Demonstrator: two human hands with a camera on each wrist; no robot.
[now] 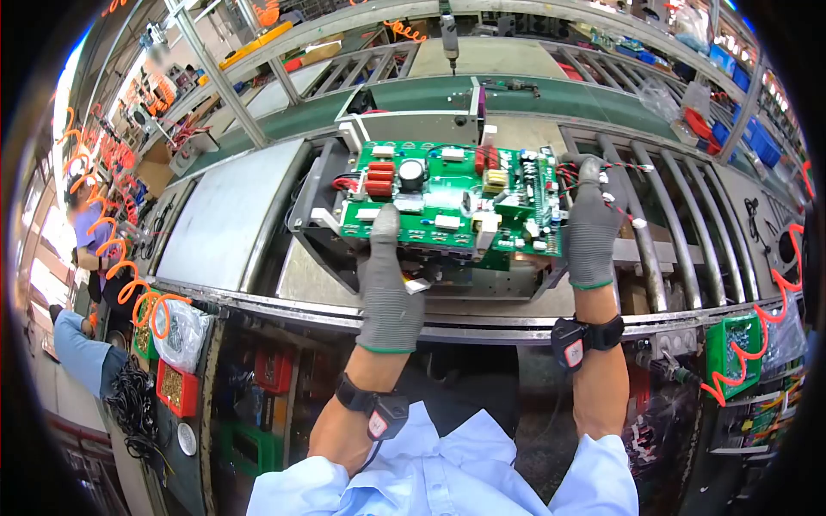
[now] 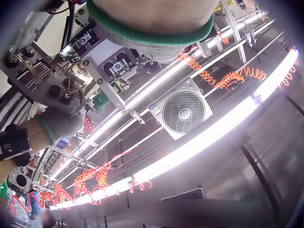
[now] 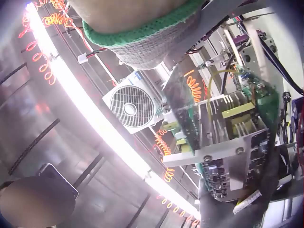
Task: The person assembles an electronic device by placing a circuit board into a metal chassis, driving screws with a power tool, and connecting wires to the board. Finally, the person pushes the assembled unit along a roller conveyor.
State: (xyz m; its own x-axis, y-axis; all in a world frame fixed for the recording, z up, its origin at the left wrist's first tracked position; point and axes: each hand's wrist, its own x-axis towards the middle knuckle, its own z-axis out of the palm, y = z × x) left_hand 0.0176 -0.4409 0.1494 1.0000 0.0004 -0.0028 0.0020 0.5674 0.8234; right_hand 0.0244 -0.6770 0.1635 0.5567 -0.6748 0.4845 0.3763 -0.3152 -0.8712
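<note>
Head view shows the left hand (image 1: pixel 390 288) gripping the circuit board's (image 1: pixel 447 193) near edge, thumb on top, fingers hidden beneath; the right hand (image 1: pixel 593 225) grips its right end, fingertips hidden; the board sits over a metal frame (image 1: pixel 323 185); only the wrist views show a fan (image 2: pixel 184 113).

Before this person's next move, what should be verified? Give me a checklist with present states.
1. Left hand gripping circuit board, thumb on top: ok
2. Right hand at the board's right edge: ok
3. Gloves on both hands: ok
4. White plug beside right hand connected: not ok, it hangs free
5. Hanging power driver away from board: ok
6. Board fastened to metal frame: cannot tell
</note>
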